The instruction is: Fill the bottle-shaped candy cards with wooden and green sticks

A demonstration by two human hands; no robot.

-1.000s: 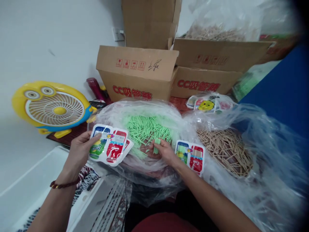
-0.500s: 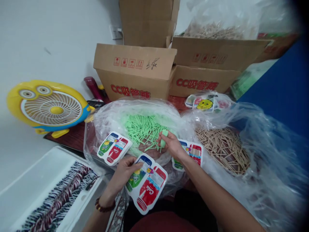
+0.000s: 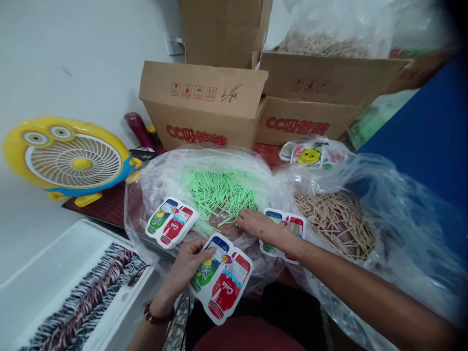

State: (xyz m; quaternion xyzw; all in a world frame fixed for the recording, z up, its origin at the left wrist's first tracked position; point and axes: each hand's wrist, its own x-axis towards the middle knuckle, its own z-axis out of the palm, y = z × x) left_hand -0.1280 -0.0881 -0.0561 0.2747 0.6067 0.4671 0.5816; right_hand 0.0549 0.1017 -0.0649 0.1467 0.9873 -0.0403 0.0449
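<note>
Leftmost, the yellow fan [image 3: 82, 164] stands beyond a stack of printed pouches [image 3: 171, 222], and your left hand [image 3: 190, 263] pinches the Sprite-and-Cola pouch [image 3: 224, 280] between thumb and fingers. Further right, your right hand [image 3: 254, 223] dips its curled fingers into the green sticks [image 3: 215, 192], whether gripping any you cannot tell, with another pouch [image 3: 270, 249] under its wrist and brown sticks [image 3: 338, 224] beyond.

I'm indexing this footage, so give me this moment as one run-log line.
left hand: holding flat red-and-green plastic packet | right hand: fingers at pile of thin green sticks | nearby: pile of thin brown sticks
</note>
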